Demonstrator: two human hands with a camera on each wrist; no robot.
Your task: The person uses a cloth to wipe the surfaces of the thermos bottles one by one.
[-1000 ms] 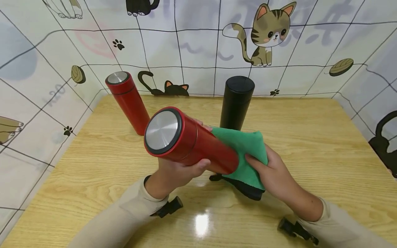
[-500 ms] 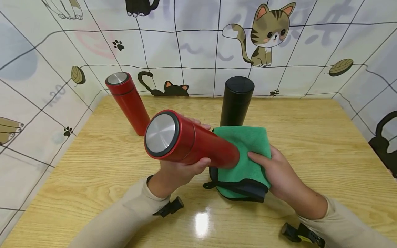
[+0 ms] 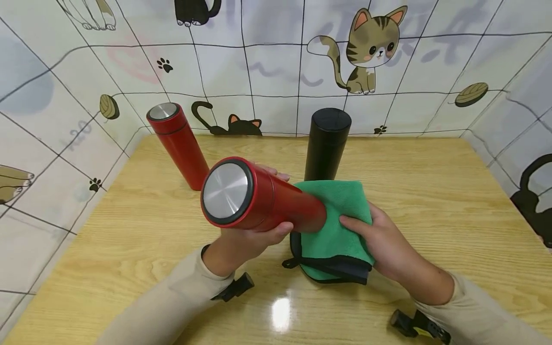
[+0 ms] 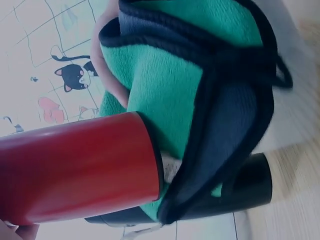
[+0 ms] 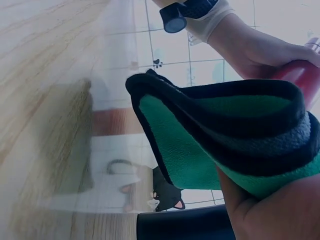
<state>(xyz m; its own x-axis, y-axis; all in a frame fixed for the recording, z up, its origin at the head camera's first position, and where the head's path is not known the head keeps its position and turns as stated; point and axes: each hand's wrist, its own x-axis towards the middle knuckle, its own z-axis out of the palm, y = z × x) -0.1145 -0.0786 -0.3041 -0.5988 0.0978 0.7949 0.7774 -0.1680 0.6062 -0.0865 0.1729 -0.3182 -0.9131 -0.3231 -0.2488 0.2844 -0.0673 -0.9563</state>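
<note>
A red thermos (image 3: 276, 201) with a silver-topped lid is tilted above the table, lid end toward the head camera. My left hand (image 3: 247, 242) grips it from below, thumb along its near side and fingertips showing over the far side. My right hand (image 3: 392, 244) holds a folded green cloth (image 3: 340, 230) with dark trim, thumb on top, at the thermos's bottom end. In the left wrist view the cloth (image 4: 165, 90) lies at the rim of the red thermos (image 4: 80, 167). The right hand's other fingers are mostly hidden behind the cloth.
A second red thermos (image 3: 178, 143) stands at the back left of the wooden table (image 3: 431, 191). A black thermos (image 3: 328, 143) stands behind the cloth, its lower part hidden. A cat-patterned wall covering (image 3: 267, 72) encloses the back and sides.
The cloth first spread flatter and shifted right, showing its dark loop and lower edge, then moved slightly back left. The held thermos's lid end dropped slightly. The standing thermoses stayed put.
</note>
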